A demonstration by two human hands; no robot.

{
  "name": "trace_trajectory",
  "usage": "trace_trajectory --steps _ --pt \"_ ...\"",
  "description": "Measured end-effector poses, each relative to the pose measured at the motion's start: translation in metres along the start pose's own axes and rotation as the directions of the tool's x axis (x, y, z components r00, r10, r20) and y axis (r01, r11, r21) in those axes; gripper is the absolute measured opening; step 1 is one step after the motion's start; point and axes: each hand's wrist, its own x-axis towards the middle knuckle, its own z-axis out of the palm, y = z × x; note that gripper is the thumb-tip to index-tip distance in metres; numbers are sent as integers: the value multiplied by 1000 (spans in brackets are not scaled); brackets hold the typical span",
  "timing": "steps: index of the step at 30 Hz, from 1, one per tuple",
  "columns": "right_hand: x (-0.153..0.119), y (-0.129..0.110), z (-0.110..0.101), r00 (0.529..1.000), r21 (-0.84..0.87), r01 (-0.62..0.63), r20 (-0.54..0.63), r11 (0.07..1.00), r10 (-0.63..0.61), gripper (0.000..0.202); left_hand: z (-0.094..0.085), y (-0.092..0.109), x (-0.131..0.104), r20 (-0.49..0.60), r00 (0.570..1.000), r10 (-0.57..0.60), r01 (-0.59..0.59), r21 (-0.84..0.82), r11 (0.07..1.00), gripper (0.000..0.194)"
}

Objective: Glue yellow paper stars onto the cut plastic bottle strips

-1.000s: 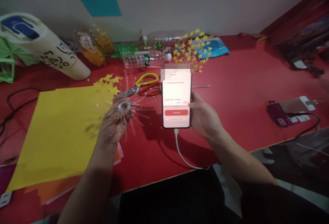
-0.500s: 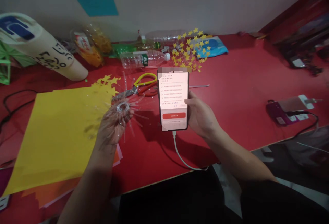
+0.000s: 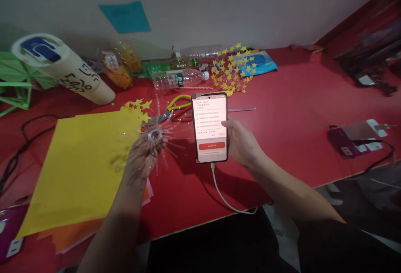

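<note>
Tumbler [image 3: 86, 74]: beyond the left hand and to its left, cream with a blue part on the lid and dark lettering.
Orange paper [image 3: 72, 233]: nearer than the left hand, partly under the yellow paper [image 3: 84, 168].
Yellow paper: just left of the left hand, partly hidden by the forearm.
Left hand [image 3: 144, 156]: palm up, gripping the fringed plastic [image 3: 154, 135].
Fringed plastic: in the left hand, clear, with thin strips fanning out around a ring.
Scissors [image 3: 166, 115]: just beyond the left hand, blades toward it.
Bottle [image 3: 191, 77]: lying between the hands but farther off, clear with a white cap.
Phone [image 3: 209, 126]: between the hands, held in the right, screen lit, too small to read.
Cable [image 3: 214, 177]: plugged into the phone's lower end, white, hanging left of the right forearm.
Right hand [image 3: 242, 143]: closed around the phone's right side, with thumb at the screen's edge.
Blue packet [image 3: 266, 64]: well beyond the right hand, behind yellow stars [image 3: 229, 66].
</note>
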Motion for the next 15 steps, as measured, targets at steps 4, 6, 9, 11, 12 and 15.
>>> trace_trajectory --steps 4,6,9,11,12,15 --pt "2 2 1 1000 -25 -4 -9 1000 4 40 -2 -1 1 -22 1000 -2 2 -3 1000 33" --pt "3 3 1 1000 -34 13 -3 999 -13 39 -1 -1 0 -26 1000 0 0 -3 1000 33" --pt "4 6 1 999 -27 36 20 999 -36 39 0 0 0 -29 1000 -9 10 8 1000 35" --pt "4 7 0 999 -19 36 28 999 -35 39 0 1 0 -39 999 -15 16 9 1000 37" --pt "5 7 0 999 -17 36 27 999 -36 38 1 1 0 -44 999 -17 17 7 1000 37" --pt "5 8 -2 998 -18 42 45 999 -41 37 0 1 1 -48 999 -10 10 5 1000 36"
